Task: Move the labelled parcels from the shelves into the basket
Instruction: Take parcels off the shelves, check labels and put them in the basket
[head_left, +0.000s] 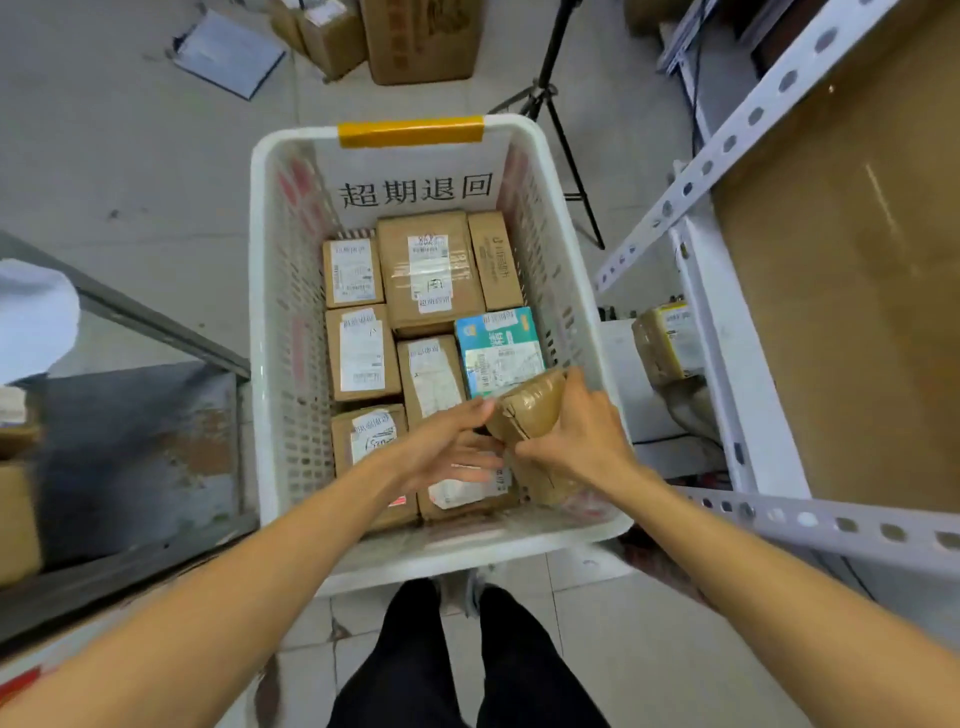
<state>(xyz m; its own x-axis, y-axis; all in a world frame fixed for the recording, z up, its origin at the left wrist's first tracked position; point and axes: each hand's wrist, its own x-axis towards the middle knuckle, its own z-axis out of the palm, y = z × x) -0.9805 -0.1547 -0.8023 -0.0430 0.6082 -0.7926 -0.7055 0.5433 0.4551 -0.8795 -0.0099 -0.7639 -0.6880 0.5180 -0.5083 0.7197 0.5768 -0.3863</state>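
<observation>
Right hand (574, 441) grips a taped brown parcel (530, 408) over the basket's (415, 551) near-right corner, its long axis pointing away; left hand's (447, 452) straight fingers touch it.

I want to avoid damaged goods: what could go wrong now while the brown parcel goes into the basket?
The right hand grips the brown parcel from one side, so it might slip. The basket floor is mostly covered, so it may land tilted on the blue box.

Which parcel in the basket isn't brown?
The blue-and-white box against the right wall of the basket, just beyond the taped parcel the right hand grips. All others are brown cardboard.
</observation>
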